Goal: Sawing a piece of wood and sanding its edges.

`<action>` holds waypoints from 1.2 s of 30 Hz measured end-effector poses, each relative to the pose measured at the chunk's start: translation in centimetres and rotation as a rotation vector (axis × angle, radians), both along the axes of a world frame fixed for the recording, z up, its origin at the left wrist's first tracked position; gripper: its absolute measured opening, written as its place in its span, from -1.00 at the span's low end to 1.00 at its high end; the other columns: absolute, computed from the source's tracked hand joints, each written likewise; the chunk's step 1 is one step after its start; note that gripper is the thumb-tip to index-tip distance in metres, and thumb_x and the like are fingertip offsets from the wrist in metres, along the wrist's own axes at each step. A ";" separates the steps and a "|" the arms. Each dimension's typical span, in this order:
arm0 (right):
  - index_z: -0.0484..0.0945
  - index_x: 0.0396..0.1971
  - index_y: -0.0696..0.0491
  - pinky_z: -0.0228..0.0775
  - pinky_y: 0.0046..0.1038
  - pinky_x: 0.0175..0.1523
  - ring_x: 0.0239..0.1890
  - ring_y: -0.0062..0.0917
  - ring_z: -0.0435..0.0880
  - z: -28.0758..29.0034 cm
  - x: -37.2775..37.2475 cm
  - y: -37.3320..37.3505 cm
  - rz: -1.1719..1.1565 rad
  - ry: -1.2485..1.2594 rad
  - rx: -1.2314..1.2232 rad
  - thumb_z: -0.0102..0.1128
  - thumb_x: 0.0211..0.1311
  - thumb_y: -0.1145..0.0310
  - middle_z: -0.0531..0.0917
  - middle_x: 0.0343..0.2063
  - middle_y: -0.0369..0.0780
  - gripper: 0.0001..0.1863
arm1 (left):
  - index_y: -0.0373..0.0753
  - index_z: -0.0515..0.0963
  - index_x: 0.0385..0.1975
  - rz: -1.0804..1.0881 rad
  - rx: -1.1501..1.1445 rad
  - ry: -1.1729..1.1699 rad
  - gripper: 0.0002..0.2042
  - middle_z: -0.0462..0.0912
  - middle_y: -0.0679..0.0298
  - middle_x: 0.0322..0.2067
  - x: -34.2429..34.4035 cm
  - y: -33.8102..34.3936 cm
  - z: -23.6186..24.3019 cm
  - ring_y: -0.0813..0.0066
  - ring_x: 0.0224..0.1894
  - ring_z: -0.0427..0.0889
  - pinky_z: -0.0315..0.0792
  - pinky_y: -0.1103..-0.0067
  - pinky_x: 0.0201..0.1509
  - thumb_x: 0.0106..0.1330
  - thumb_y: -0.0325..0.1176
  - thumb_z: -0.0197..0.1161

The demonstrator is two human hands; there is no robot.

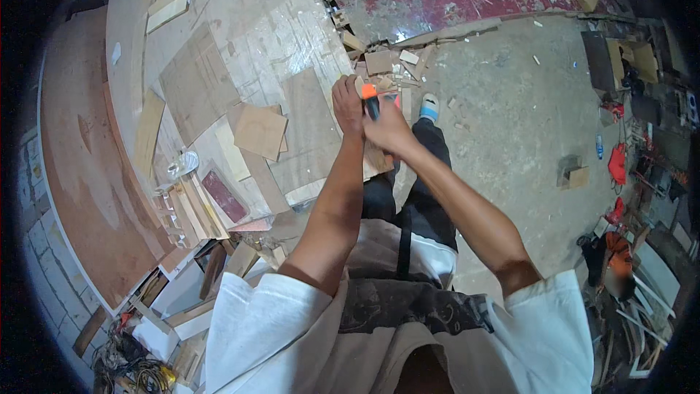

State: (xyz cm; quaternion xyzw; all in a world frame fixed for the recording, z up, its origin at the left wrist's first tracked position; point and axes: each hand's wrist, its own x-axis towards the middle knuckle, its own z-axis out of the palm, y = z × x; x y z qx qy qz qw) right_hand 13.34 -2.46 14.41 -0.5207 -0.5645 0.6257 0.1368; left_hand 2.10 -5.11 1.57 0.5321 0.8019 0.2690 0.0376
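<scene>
At the right edge of the plywood work surface (306, 102), my left hand (348, 106) has its fingers curled over a narrow wooden piece (378, 159). Just right of it, my right hand (388, 125) is closed on an orange-and-black hand tool (370, 95), held over that piece. The tool's working end and most of the wood are hidden by my hands. My feet and dark trousers show below.
Loose boards (259, 131), a clear tape roll (184, 164) and stacked strips (197, 208) lie leftward, beside a long brown sheet (87, 160). Offcuts (379, 62) litter the concrete floor (510, 102). Boxes (631, 66), red items and clutter line the right side.
</scene>
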 end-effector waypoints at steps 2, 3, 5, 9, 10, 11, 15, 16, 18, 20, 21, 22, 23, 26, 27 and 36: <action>0.49 -0.29 0.22 0.41 -0.30 -0.28 -0.43 -0.25 0.63 3.9 0.7 -0.7 -0.005 0.004 0.010 0.15 0.07 0.37 0.60 -0.52 0.00 -0.74 | -0.25 0.40 0.00 -0.010 -0.003 -0.010 -0.55 0.41 0.10 0.00 -0.3 0.2 0.5 0.14 0.12 0.35 0.24 0.35 0.25 0.02 -0.53 0.14; 0.49 -0.29 0.22 0.41 -0.30 -0.28 -0.43 -0.25 0.63 2.6 0.8 -0.7 -0.004 0.001 0.003 0.15 0.07 0.37 0.60 -0.52 0.00 -0.74 | -0.25 0.40 0.00 -0.009 -0.010 -0.012 -0.55 0.41 0.10 0.00 -0.1 0.2 1.1 0.14 0.12 0.35 0.24 0.35 0.25 0.02 -0.53 0.14; 0.46 -0.36 0.21 0.39 -0.38 -0.30 -0.50 -0.50 0.50 -2.1 1.3 1.1 -0.050 -0.021 0.025 0.05 0.10 0.45 0.50 -0.60 -0.15 -0.85 | -0.25 0.40 0.00 -0.006 0.014 -0.042 -0.56 0.41 0.10 -0.01 1.5 1.7 1.9 0.14 0.11 0.36 0.26 0.36 0.24 0.03 -0.55 0.12; 0.46 -0.09 0.21 0.45 -0.21 -0.16 -0.24 -0.03 0.64 -1.5 -0.4 -0.5 -0.014 -0.057 0.114 0.15 0.09 0.36 0.63 -0.39 0.07 -0.62 | -0.27 0.40 0.00 -0.022 0.012 0.027 -0.58 0.42 0.09 -0.03 0.0 0.6 0.5 0.12 0.09 0.37 0.27 0.35 0.22 0.06 -0.56 0.08; 0.45 -0.06 0.18 0.44 -0.18 -0.14 -0.19 0.03 0.62 1.7 0.1 -1.4 0.017 -0.018 0.044 0.15 0.10 0.35 0.62 -0.38 0.09 -0.61 | -0.26 0.40 0.01 0.007 0.013 0.044 -0.59 0.43 0.11 -0.03 -0.6 0.2 0.3 0.14 0.09 0.38 0.28 0.36 0.21 0.08 -0.56 0.07; 0.45 -0.06 0.18 0.44 -0.18 -0.14 -0.19 0.03 0.62 1.4 0.4 -1.3 0.016 -0.020 0.042 0.15 0.10 0.35 0.62 -0.38 0.09 -0.61 | -0.26 0.40 0.01 0.005 0.012 0.042 -0.59 0.43 0.11 -0.03 -0.5 0.3 0.6 0.14 0.09 0.38 0.28 0.36 0.21 0.08 -0.56 0.07; 0.46 -0.08 0.18 0.45 -0.23 -0.16 -0.23 -0.01 0.64 -1.2 0.5 1.7 -0.020 -0.039 0.036 0.12 0.12 0.38 0.63 -0.36 0.08 -0.65 | -0.27 0.39 0.00 -0.017 0.021 -0.001 -0.60 0.43 0.10 -0.03 1.4 2.2 1.5 0.14 0.11 0.37 0.27 0.36 0.23 0.09 -0.55 0.06; 0.46 -0.12 0.20 0.44 -0.24 -0.19 -0.29 -0.05 0.65 -1.2 -0.1 1.8 -0.026 -0.060 -0.017 0.12 0.12 0.40 0.63 -0.38 0.08 -0.68 | -0.28 0.39 0.00 -0.008 0.010 -0.014 -0.59 0.42 0.08 -0.02 1.3 1.9 1.4 0.12 0.11 0.36 0.26 0.35 0.24 0.07 -0.57 0.05; 0.45 -0.23 0.24 0.41 -0.30 -0.28 -0.44 -0.23 0.62 -1.1 0.3 0.8 -0.043 -0.022 0.147 0.11 0.12 0.46 0.61 -0.52 -0.04 -0.76 | -0.29 0.39 0.01 -0.003 -0.001 -0.030 -0.57 0.42 0.07 -0.01 1.0 1.7 1.0 0.11 0.12 0.36 0.25 0.34 0.25 0.05 -0.59 0.04; 0.43 -0.25 0.19 0.34 -0.40 -0.40 -0.55 -0.43 0.53 3.2 2.3 0.2 -0.031 0.019 -0.039 0.11 0.14 0.44 0.53 -0.57 -0.16 -0.80 | -0.29 0.39 0.01 0.003 -0.023 0.010 -0.52 0.40 0.06 0.00 0.0 0.6 0.8 0.08 0.12 0.35 0.23 0.33 0.26 -0.02 -0.62 0.04; 0.40 -0.28 0.13 0.27 -0.50 -0.53 -0.65 -0.63 0.43 5.7 3.5 -0.1 -0.051 0.044 -0.213 0.11 0.16 0.42 0.46 -0.61 -0.28 -0.83 | -0.29 0.39 0.01 -0.002 -0.029 0.001 -0.52 0.40 0.06 0.00 0.4 0.2 1.1 0.08 0.12 0.35 0.23 0.33 0.26 -0.02 -0.62 0.04; 0.40 -0.28 0.13 0.27 -0.50 -0.53 -0.65 -0.63 0.43 6.6 4.1 -0.1 -0.050 0.048 -0.202 0.11 0.16 0.42 0.46 -0.61 -0.28 -0.83 | -0.29 0.38 0.02 -0.005 -0.002 0.004 -0.51 0.40 0.06 0.00 0.3 0.8 1.5 0.08 0.12 0.35 0.23 0.33 0.27 -0.04 -0.63 0.05; 0.40 -0.23 0.16 0.32 -0.46 -0.38 -0.54 -0.55 0.46 7.6 4.9 -0.6 -0.056 0.055 -0.214 0.13 0.15 0.42 0.46 -0.56 -0.24 -0.78 | -0.29 0.38 0.02 -0.008 0.018 -0.001 -0.49 0.40 0.06 -0.01 0.5 0.8 1.6 0.07 0.13 0.34 0.23 0.33 0.27 -0.06 -0.64 0.06; 0.40 -0.15 0.19 0.37 -0.45 -0.21 -0.42 -0.49 0.47 9.5 6.1 -3.0 -0.075 0.072 -0.132 0.16 0.16 0.42 0.47 -0.50 -0.21 -0.71 | -0.29 0.39 -0.01 -0.027 0.023 -0.035 -0.49 0.41 0.07 -0.02 0.9 1.4 1.9 0.08 0.12 0.34 0.23 0.32 0.27 -0.10 -0.65 0.09; 0.40 -0.13 0.19 0.36 -0.47 -0.21 -0.41 -0.52 0.46 10.1 6.5 -3.9 -0.088 0.087 -0.043 0.17 0.16 0.41 0.48 -0.47 -0.21 -0.70 | -0.28 0.39 -0.01 -0.039 0.019 -0.058 -0.49 0.41 0.08 -0.03 1.1 1.3 2.0 0.09 0.12 0.34 0.23 0.32 0.27 -0.10 -0.65 0.09; 0.50 -0.25 0.23 0.45 -0.31 -0.19 -0.33 -0.12 0.66 5.3 5.3 -6.8 -0.116 -0.060 0.097 0.14 0.12 0.46 0.61 -0.44 0.06 -0.78 | -0.29 0.40 -0.02 -0.007 0.019 -0.005 -0.49 0.42 0.10 -0.03 0.4 0.8 1.7 0.12 0.12 0.35 0.25 0.33 0.25 -0.10 -0.65 0.10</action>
